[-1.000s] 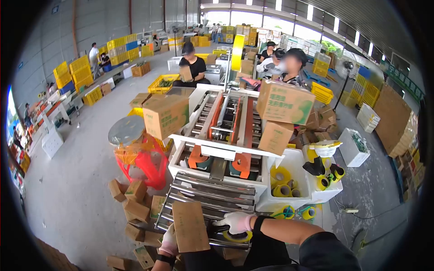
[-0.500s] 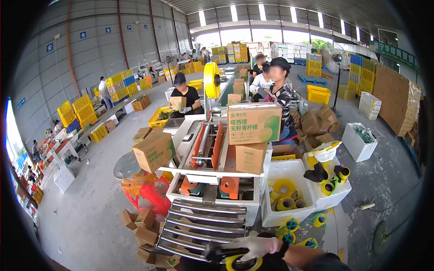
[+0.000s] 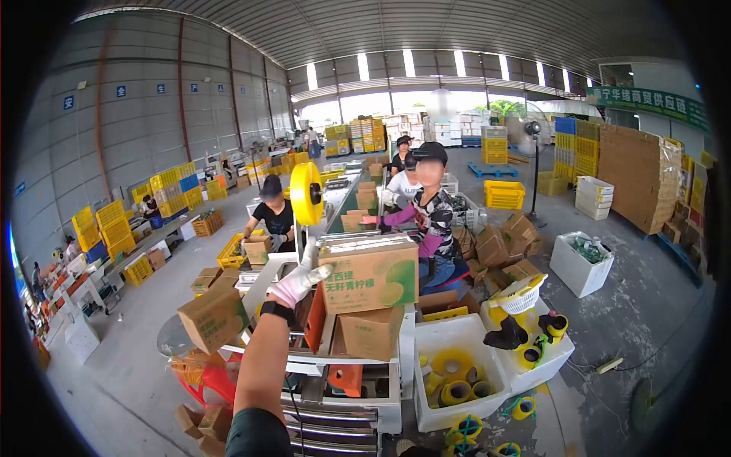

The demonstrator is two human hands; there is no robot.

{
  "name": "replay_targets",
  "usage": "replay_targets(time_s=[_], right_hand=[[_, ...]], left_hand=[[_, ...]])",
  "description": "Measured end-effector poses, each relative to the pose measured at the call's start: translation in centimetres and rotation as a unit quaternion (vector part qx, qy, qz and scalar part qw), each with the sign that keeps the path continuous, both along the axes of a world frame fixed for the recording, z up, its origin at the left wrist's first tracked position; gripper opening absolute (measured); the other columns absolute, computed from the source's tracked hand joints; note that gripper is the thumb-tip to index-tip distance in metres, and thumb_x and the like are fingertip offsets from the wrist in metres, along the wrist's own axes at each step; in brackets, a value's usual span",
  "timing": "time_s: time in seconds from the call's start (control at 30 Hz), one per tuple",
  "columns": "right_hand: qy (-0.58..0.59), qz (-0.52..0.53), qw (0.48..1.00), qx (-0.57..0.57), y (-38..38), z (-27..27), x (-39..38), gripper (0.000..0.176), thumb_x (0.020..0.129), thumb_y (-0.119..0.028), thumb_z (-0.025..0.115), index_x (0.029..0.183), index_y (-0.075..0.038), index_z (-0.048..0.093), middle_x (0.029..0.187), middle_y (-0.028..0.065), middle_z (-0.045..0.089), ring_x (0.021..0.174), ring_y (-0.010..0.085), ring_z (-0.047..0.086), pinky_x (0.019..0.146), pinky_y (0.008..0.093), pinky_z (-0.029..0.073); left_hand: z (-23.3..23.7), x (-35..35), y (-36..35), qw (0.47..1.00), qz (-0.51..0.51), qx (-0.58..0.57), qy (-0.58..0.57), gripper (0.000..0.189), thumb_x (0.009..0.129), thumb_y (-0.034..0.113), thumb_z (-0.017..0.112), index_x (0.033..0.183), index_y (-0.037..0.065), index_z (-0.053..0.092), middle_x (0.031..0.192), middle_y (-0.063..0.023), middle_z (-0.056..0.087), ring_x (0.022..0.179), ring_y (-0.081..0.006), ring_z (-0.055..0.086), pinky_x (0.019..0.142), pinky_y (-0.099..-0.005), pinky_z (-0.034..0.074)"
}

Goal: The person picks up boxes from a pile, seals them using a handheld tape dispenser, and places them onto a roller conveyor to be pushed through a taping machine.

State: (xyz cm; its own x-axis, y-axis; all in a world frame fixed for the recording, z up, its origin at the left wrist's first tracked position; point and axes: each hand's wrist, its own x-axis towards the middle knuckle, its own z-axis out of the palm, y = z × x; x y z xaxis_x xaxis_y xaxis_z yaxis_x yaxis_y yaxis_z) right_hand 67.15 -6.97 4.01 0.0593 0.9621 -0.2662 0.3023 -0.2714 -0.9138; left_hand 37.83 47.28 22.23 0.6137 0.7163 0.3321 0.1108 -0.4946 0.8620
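My left hand (image 3: 299, 280), in a pale glove with a dark band at the wrist, reaches forward over the machine. Its fingers are apart, one pointing upward and the thumb toward the right. The hand is at the left end of a printed cardboard carton (image 3: 373, 276) and overlaps its front edge in this view. Beneath that carton is a smaller brown carton (image 3: 371, 333). A big yellow tape roll (image 3: 306, 193) is mounted upright on the machine just beyond my fingers. My right hand is out of the picture.
Another printed carton (image 3: 212, 317) sits left of my forearm. Metal rollers (image 3: 335, 428) lie at the near end. To the right, a white foam box (image 3: 424, 401) holds yellow tape rolls and cores. Co-workers (image 3: 430, 206) sit along the conveyor, beside a standing fan (image 3: 534, 129).
My left arm has come into view, reaching to the carton. My right hand, seen before at the bottom with a tape dispenser, has left the view. The camera has shifted.
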Motion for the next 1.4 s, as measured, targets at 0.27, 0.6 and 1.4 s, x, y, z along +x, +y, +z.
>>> replay_targets(time_s=[0.27, 0.6, 1.4], right_hand=[[0.245, -0.052, 0.968, 0.028, 4.9, -3.4, -0.9, 0.076, 0.077, -0.003, 0.076, 0.144, 0.002, 0.042, 0.139, 0.0138, 0.052, 0.128, 0.0239, 0.05, 0.11, 0.0357, 0.037], [0.061, 0.093, 0.986, 0.121, 7.8, -0.7, -4.5, 0.075, 0.069, -0.012, 0.08, 0.134, 0.01, 0.049, 0.13, 0.0194, 0.056, 0.122, 0.0267, 0.054, 0.107, 0.0339, 0.037], [-0.261, 0.305, 0.838, 0.371, 10.6, 3.9, -14.1, 0.06, 0.064, 0.002, 0.068, 0.12, -0.018, 0.067, 0.109, 0.0161, 0.061, 0.095, 0.0371, 0.062, 0.079, 0.0404, 0.051]], left_hand=[[-3.0, -1.1, -10.5, 0.928, 0.135, 0.128, -0.322, 0.104, 0.071, 0.02, 0.08, 0.154, 0.004, 0.02, 0.15, -0.0141, 0.036, 0.136, -0.0268, 0.039, 0.112, -0.0376, 0.034], [-22.0, -12.0, -42.6, 0.89, 0.449, 0.037, -0.077, 0.134, 0.055, 0.037, 0.091, 0.153, -0.001, 0.009, 0.146, -0.0181, 0.031, 0.136, -0.0295, 0.034, 0.113, -0.0456, 0.029], [-18.0, -23.7, -38.1, 0.91, 0.414, -0.015, 0.0, 0.012, 0.089, -0.001, 0.053, 0.079, 0.003, 0.058, 0.068, -0.0067, 0.057, 0.061, -0.019, 0.057, 0.058, -0.032, 0.047]])
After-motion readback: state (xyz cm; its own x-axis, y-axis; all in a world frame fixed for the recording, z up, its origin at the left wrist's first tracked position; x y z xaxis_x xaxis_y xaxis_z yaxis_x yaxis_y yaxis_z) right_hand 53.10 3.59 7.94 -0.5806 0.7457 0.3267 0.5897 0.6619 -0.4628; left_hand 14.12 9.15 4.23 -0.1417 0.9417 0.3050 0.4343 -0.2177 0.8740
